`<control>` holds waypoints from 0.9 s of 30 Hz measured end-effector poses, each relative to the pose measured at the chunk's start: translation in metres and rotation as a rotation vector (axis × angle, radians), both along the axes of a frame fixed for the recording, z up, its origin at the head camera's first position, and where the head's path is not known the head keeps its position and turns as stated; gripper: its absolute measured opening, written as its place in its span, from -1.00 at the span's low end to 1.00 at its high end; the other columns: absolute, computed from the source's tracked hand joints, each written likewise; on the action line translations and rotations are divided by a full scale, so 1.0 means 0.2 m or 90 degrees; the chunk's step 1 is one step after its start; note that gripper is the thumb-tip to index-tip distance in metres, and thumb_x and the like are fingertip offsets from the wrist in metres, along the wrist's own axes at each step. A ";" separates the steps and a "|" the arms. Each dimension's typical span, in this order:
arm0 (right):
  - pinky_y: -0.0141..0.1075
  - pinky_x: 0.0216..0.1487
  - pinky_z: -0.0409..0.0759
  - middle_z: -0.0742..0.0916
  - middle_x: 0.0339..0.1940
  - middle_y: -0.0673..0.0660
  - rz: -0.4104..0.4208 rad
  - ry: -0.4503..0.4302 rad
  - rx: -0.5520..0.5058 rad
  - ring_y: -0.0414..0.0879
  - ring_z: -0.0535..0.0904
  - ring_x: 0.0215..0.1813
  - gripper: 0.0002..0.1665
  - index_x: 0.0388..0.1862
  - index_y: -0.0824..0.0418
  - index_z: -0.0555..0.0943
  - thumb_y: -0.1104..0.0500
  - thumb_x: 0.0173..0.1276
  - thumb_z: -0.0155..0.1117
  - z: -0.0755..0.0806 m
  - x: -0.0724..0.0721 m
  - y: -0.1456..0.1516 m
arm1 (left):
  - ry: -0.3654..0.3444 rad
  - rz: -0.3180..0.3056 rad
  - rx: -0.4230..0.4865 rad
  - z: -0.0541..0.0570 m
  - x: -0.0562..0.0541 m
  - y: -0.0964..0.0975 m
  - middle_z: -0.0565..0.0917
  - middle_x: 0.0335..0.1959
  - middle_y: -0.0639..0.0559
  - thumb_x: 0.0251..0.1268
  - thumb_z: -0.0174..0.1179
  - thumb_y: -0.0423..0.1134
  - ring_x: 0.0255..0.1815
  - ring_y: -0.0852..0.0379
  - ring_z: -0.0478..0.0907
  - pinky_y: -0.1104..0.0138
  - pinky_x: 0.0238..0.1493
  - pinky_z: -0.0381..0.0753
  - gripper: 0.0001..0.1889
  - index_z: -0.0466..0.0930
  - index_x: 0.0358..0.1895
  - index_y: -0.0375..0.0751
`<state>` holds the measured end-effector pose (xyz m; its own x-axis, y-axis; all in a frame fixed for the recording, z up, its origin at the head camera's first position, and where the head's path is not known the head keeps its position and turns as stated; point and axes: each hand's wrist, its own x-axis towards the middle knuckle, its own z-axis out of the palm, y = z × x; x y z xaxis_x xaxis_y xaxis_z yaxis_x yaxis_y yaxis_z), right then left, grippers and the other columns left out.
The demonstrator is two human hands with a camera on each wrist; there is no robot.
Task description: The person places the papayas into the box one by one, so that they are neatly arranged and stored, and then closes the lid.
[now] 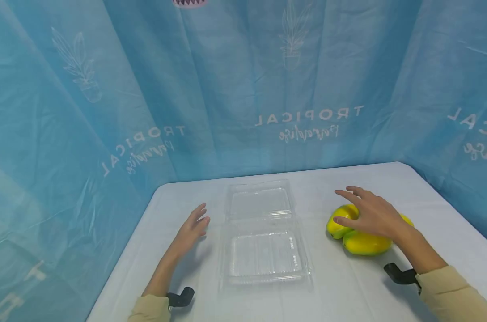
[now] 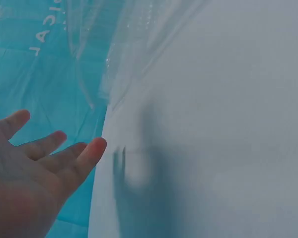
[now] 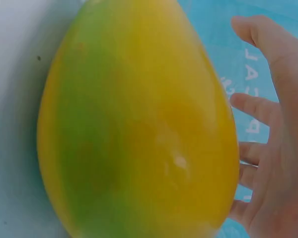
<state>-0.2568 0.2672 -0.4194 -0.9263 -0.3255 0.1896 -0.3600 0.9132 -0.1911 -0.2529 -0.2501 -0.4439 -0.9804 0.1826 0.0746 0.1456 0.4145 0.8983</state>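
Several yellow-green, mango-like fruits lie together on the right of the table: one at the left, one in front, and another yellow part showing behind the wrist. My right hand hovers over them, fingers spread, and hides part of the group. One fruit fills much of the right wrist view, beside the fingers, which do not grip it. Left of the clear plastic clamshell container, my left hand is held above the table, fingers extended and holding nothing. The container lies unfolded, its lid toward the back.
A white cloth covers the table. Blue curtains with mirrored lettering hang behind it and at both sides. A black wrist mount sits on the left wrist, another on the right.
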 end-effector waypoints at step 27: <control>0.28 0.07 0.38 0.43 0.34 0.24 0.019 -0.038 0.006 0.21 0.36 0.26 0.00 0.29 -0.03 0.50 -0.60 0.00 0.14 -0.08 0.01 -0.06 | -0.132 -0.068 0.200 -0.11 0.04 0.16 0.23 0.44 -0.10 0.37 0.15 -0.02 0.41 -0.10 0.21 0.11 0.18 0.44 -0.30 0.07 0.51 0.06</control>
